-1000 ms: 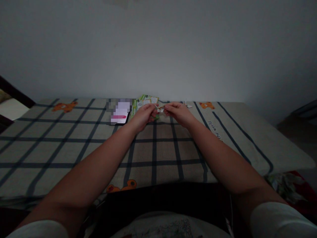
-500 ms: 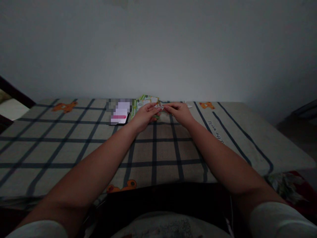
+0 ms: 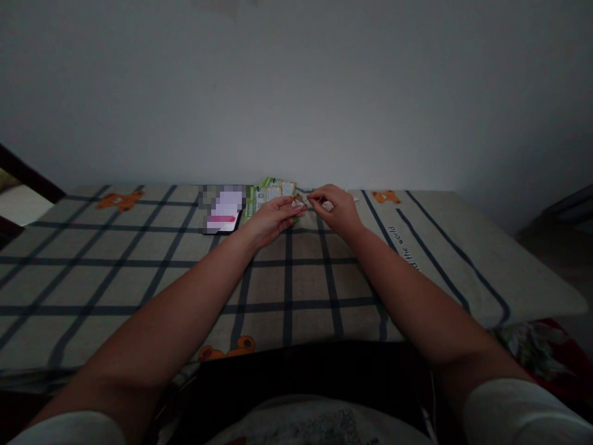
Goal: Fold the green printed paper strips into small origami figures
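My left hand [image 3: 277, 217] pinches a small whitish piece [image 3: 299, 202] between thumb and fingers. It is too small and dim to name. Just to the right, my right hand [image 3: 337, 207] has thumb and index finger pressed together, close to that piece. What sits in this pinch, if anything, I cannot make out. Green-and-white printed packets [image 3: 273, 192] lie behind and under my left hand, which hides part of them. Beyond the right hand, a white scrap [image 3: 356, 199] shows on the cloth.
A phone [image 3: 226, 209] with a lit, partly blurred screen lies left of the packets. The table wears a checked cloth [image 3: 152, 281] with bear prints. A grey wall [image 3: 296, 93] rises behind it. Dark red patterned fabric [image 3: 551, 352] shows at lower right.
My hands have moved slightly apart: the fingertips were together at the whitish piece, and now the right pinch is drawn off to the right. The piece stays in my left hand.
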Demonstrator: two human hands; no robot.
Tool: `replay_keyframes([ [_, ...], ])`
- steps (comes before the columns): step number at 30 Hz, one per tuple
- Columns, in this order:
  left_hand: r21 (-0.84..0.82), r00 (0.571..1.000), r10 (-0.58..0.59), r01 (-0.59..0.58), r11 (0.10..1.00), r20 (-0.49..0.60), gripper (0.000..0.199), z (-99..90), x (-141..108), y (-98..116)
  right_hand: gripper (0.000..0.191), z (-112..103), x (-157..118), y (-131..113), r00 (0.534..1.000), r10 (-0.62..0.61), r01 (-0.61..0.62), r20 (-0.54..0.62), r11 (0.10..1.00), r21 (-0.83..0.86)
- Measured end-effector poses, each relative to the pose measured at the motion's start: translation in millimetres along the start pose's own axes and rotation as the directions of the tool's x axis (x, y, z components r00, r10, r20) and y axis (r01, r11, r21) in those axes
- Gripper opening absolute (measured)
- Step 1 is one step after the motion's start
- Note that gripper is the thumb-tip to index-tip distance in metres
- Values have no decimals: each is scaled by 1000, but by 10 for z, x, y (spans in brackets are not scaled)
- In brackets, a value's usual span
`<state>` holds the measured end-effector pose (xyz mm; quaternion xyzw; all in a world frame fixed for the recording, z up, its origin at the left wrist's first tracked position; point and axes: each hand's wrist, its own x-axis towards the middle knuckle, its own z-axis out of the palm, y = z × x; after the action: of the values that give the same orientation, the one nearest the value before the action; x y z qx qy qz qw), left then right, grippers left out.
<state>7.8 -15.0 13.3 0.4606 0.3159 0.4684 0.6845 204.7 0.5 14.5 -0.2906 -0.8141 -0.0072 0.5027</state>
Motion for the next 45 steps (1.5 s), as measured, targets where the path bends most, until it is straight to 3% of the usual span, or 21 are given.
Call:
replay_keyframes([
  [5,54,999,38,-38,998,5,36,-31,16,-30,11,7,-3,-33,999,24,-21,-41,998,58],
  [9,194,983,170,-153,969,-72,39,-31,17,-54,15,1,-20,-42,976,209,-190,-59,954,232],
  [12,261,970,221,-190,946,-97,41,-14,2,-55,22,28,-34,-24,955,297,-287,16,908,305],
  [16,278,980,186,-159,947,-73,54,9,-19,-50,19,85,-43,18,948,318,-316,32,922,224],
  [20,281,973,178,-132,951,-144,59,47,-20,-19,16,48,-21,32,968,248,-244,-38,966,80],
  [23,310,945,191,-104,945,-266,37,115,-21,44,15,-29,16,22,990,138,-141,-39,987,-74],
  [27,310,966,110,-32,950,-235,48,251,-16,155,15,-103,53,8,999,47,-42,22,980,-194],
  [29,346,967,112,-27,938,-227,44,319,2,203,14,-133,56,3,999,28,-18,43,977,-212],
  [32,401,963,130,-26,916,-235,28,405,58,252,15,-213,52,6,999,19,-13,33,984,-180],
  [35,340,966,69,21,940,-250,16,477,150,272,17,-345,47,51,991,133,-135,-20,986,-95],
  [37,280,967,12,62,958,-255,13,532,229,271,21,-443,42,114,933,348,-348,-93,937,20],
  [38,262,967,-20,89,961,-255,13,566,272,268,23,-490,39,151,870,479,-470,-120,877,94],
  [40,248,971,-52,111,962,-235,13,646,356,257,25,-580,30,225,667,743,-701,-60,652,289],
  [41,247,972,-63,119,962,-226,14,693,397,252,23,-623,25,258,574,817,-767,61,510,389],
  [43,232,976,-123,164,959,-179,17,792,472,243,18,-712,23,312,476,856,-778,203,303,550],
  [45,229,980,-160,185,956,-122,18,885,545,236,13,-805,33,353,425,868,-729,257,160,665],
])
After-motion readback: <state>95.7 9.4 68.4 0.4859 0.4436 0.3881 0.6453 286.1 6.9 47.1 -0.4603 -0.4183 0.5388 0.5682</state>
